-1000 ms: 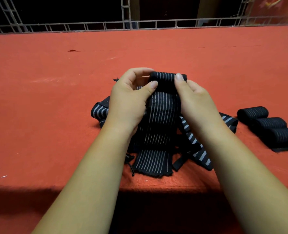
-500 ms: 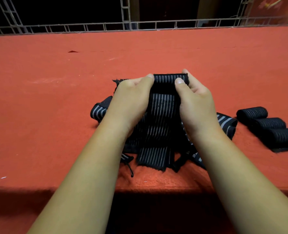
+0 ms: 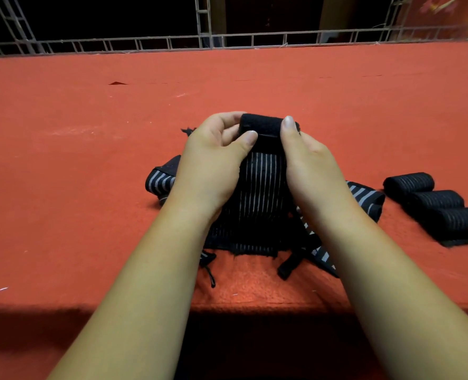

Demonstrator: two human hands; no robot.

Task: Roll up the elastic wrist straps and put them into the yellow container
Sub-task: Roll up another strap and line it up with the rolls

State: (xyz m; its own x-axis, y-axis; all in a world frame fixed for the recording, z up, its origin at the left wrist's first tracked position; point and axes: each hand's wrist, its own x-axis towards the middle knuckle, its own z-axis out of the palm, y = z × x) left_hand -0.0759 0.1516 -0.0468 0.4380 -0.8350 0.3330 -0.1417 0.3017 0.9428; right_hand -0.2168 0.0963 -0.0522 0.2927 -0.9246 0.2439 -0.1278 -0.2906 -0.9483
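Both hands grasp a half-rolled strap
Left hand (image 3: 213,160) and right hand (image 3: 309,157) pinch the strap (image 3: 263,187); three rolled straps (image 3: 435,204) by the table's (image 3: 63,187) right edge.

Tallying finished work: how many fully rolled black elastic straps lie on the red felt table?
3, side by side at right: far black rolled strap, middle rolled strap, near rolled strap, partly cut by the frame edge; more may lie beyond it.

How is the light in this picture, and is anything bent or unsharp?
Head view: even light on the red table, deep shadow under its front edge; the wide lens slightly bows the metal railing; the three rolled straps near the right border look dark and slightly soft.
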